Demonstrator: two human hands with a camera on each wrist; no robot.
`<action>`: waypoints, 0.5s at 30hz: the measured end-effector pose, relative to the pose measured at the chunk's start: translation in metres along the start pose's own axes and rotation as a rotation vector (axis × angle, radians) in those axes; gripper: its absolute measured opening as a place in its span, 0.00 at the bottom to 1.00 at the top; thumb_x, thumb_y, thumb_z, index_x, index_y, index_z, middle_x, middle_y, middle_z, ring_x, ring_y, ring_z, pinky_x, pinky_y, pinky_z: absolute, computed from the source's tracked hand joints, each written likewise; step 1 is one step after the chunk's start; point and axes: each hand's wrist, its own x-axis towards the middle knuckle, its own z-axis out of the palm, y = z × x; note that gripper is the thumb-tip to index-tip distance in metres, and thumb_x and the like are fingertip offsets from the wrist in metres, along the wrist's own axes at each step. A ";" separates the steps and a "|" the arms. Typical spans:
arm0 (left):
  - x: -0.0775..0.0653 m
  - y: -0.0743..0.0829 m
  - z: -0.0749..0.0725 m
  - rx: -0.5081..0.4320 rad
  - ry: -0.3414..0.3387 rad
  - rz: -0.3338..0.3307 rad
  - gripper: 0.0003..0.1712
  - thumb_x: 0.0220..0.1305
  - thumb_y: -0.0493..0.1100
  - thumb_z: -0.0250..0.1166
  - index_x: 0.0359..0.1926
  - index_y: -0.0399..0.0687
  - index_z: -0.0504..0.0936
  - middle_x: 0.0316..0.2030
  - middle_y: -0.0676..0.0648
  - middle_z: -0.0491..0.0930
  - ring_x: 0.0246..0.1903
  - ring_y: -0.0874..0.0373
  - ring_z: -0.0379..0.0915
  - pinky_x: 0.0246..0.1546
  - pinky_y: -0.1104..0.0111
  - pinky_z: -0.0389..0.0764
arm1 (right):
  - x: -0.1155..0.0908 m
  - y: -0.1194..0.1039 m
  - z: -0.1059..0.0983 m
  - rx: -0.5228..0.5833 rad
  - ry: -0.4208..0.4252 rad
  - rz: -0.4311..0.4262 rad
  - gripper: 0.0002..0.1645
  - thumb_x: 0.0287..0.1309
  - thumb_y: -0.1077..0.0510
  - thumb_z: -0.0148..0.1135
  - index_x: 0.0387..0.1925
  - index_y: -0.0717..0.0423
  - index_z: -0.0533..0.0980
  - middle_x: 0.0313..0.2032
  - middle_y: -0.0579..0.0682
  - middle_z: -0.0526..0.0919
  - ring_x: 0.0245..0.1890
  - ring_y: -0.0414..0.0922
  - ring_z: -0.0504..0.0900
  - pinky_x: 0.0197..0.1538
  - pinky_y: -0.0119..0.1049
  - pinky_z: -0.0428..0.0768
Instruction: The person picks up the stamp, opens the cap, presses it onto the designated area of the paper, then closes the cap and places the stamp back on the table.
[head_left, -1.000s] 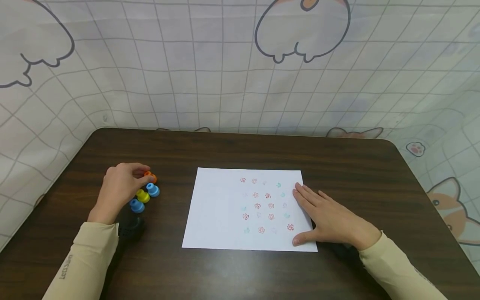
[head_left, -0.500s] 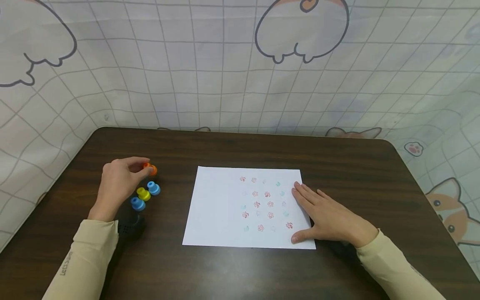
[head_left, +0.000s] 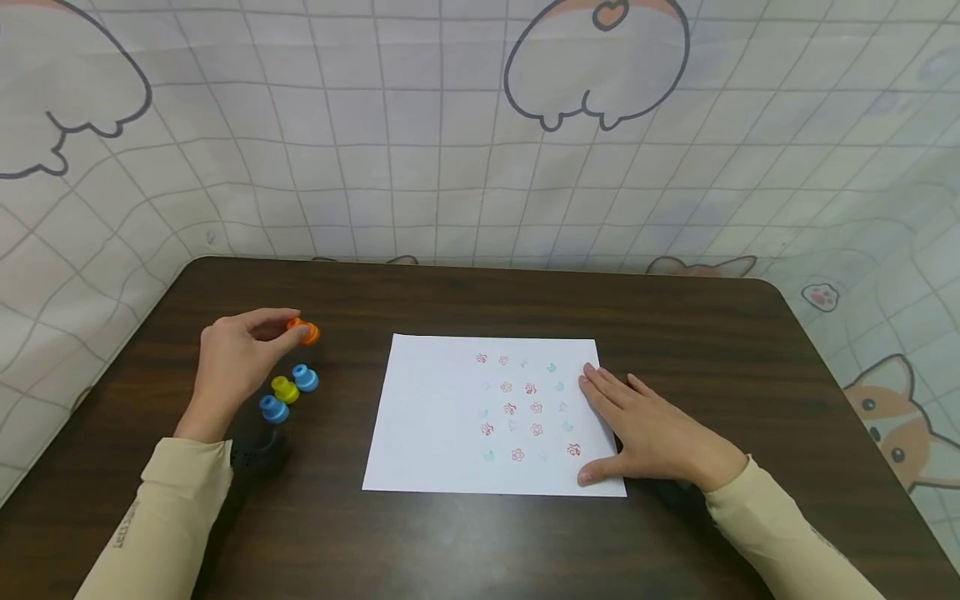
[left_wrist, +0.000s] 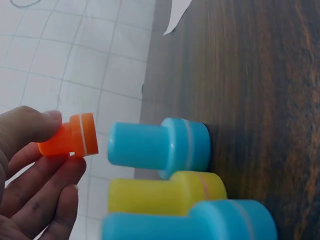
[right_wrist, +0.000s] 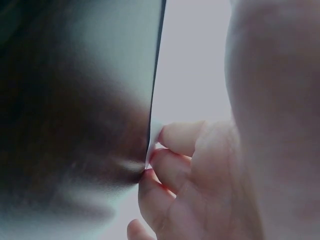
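Note:
Between thumb and fingers, my left hand pinches a small orange stamp. In the left wrist view the stamp is raised off the dark table, with a gap below its base. Two blue stamps and a yellow stamp stand upright in a slanted row just below that hand. My right hand lies spread on the right edge of a white sheet of paper. Rows of small red, green and faint purple prints, some of them flowers, cover the paper's right half; its left half is plain white.
The dark wood-grain table has rounded far corners. A white gridded cloth with cartoon dog drawings hangs behind it and along both sides. A dark device sits under the left wrist.
My left hand has moved slightly away from me, carrying the orange stamp up and apart from the nearest blue stamp. The right hand stays on the paper.

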 end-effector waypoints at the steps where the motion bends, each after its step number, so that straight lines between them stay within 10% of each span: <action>1: 0.000 0.002 0.000 -0.003 0.005 0.004 0.22 0.66 0.56 0.72 0.52 0.46 0.90 0.42 0.38 0.91 0.36 0.63 0.83 0.34 0.83 0.72 | 0.000 0.000 0.000 0.000 0.002 0.001 0.80 0.41 0.11 0.60 0.80 0.61 0.54 0.82 0.59 0.53 0.82 0.58 0.57 0.80 0.67 0.55; 6: 0.001 0.012 -0.001 -0.046 0.020 0.022 0.23 0.67 0.57 0.71 0.54 0.47 0.89 0.44 0.38 0.91 0.31 0.92 0.66 0.35 0.83 0.72 | 0.000 0.002 0.000 -0.006 0.009 -0.001 0.80 0.41 0.10 0.59 0.80 0.61 0.54 0.82 0.59 0.53 0.82 0.57 0.57 0.81 0.67 0.54; 15: -0.001 0.029 0.000 -0.148 -0.016 0.005 0.24 0.67 0.57 0.71 0.56 0.48 0.88 0.47 0.37 0.90 0.34 0.89 0.72 0.37 0.87 0.76 | 0.001 0.001 0.000 -0.007 -0.003 -0.008 0.79 0.42 0.12 0.61 0.80 0.61 0.54 0.82 0.59 0.53 0.82 0.57 0.56 0.81 0.66 0.54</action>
